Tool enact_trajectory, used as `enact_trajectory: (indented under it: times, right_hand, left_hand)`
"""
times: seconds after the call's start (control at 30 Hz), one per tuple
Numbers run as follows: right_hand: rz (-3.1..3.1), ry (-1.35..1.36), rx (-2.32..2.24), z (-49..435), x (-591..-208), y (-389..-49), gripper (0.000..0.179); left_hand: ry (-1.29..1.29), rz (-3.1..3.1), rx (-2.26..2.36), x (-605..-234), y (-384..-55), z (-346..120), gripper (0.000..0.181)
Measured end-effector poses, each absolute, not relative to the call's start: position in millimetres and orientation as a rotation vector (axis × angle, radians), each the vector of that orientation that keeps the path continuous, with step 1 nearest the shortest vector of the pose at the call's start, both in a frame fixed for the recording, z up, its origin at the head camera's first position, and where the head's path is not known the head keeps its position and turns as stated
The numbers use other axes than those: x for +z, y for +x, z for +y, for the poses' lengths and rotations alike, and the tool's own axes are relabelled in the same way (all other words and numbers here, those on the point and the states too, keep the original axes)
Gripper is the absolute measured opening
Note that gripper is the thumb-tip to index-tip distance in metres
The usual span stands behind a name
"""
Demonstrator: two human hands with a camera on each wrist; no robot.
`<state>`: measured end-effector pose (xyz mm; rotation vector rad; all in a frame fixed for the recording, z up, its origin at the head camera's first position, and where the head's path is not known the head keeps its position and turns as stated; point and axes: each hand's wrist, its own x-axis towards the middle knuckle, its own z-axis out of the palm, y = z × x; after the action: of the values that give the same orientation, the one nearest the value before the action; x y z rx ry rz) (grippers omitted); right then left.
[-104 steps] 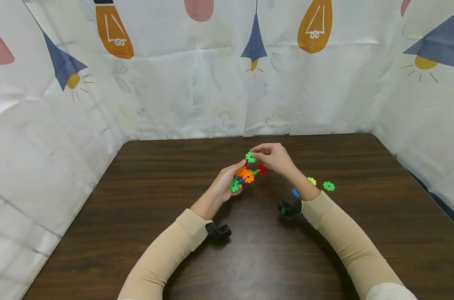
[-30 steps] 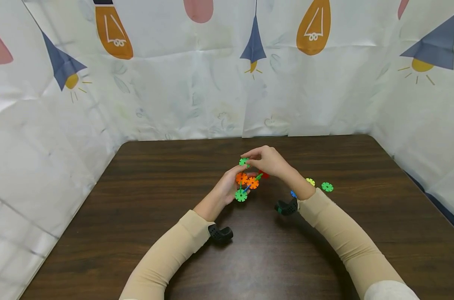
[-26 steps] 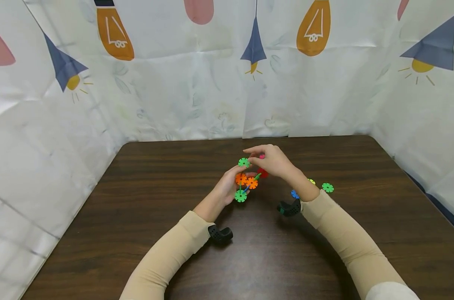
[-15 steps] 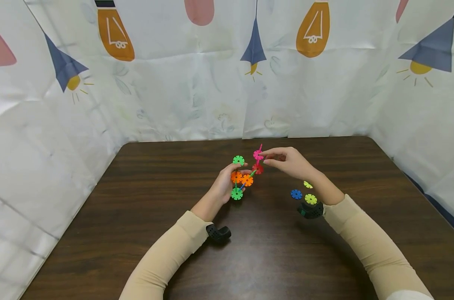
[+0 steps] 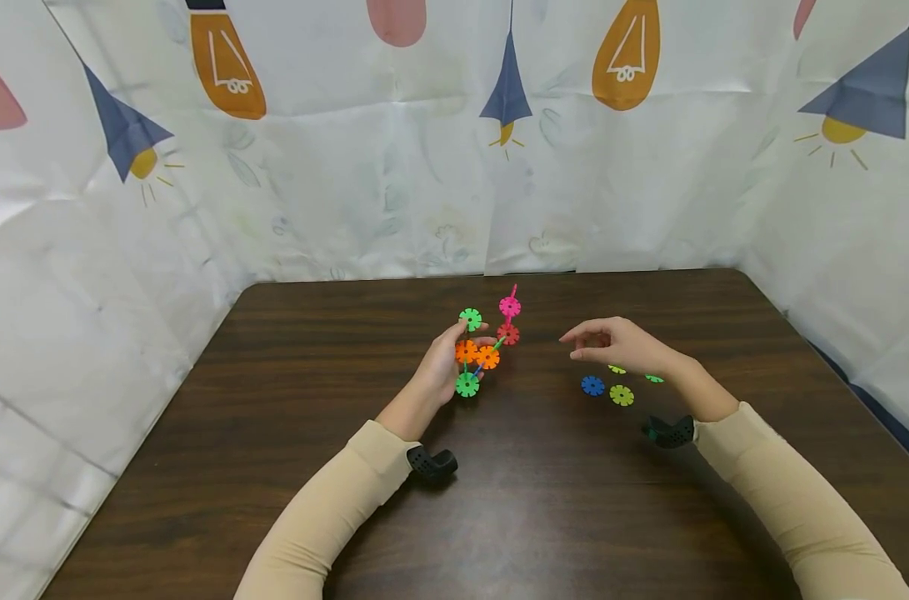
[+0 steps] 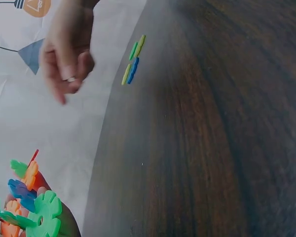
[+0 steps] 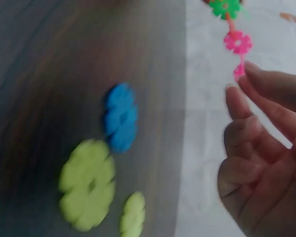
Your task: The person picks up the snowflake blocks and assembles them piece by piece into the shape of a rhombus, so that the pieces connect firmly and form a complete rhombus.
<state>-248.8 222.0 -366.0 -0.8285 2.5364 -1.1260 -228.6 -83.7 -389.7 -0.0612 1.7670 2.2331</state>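
Observation:
My left hand [image 5: 437, 365] grips a chain of notched plastic snowflake discs, raised off the table. Orange discs [image 5: 487, 357] sit in its middle, with a green disc [image 5: 467, 384] below and another at the thumb. A red disc [image 5: 508, 334] and a pink disc [image 5: 510, 307] branch up on the right, with one more pink piece edge-on at the tip. Some of the chain hides behind fingers. My right hand [image 5: 625, 343] hovers apart to the right, fingers loosely bent and holding nothing. Below it lie a blue disc [image 7: 121, 117] and a yellow disc [image 7: 88, 185].
Another yellow disc [image 5: 616, 368] and a green disc [image 5: 654, 379] lie partly hidden under the right hand on the dark wooden table [image 5: 529, 500]. A white printed curtain [image 5: 424, 183] hangs behind the table's far edge. Black wrist cameras [image 5: 668, 432] stick out beneath both cuffs.
The right hand has let go of the chain and moved right, over the loose discs. A pink disc and an edge-on pink piece now show above the red one. The left hand shifted slightly left.

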Motion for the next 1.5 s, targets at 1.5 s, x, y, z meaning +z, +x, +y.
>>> enact_trajectory:
  times: [1.5]
  right_hand:
    - [2.413, -0.757, -0.918, 244, -386, -245, 0.023]
  left_hand:
    - [-0.078, 1.695, 2.228, -390, -225, -77, 0.054]
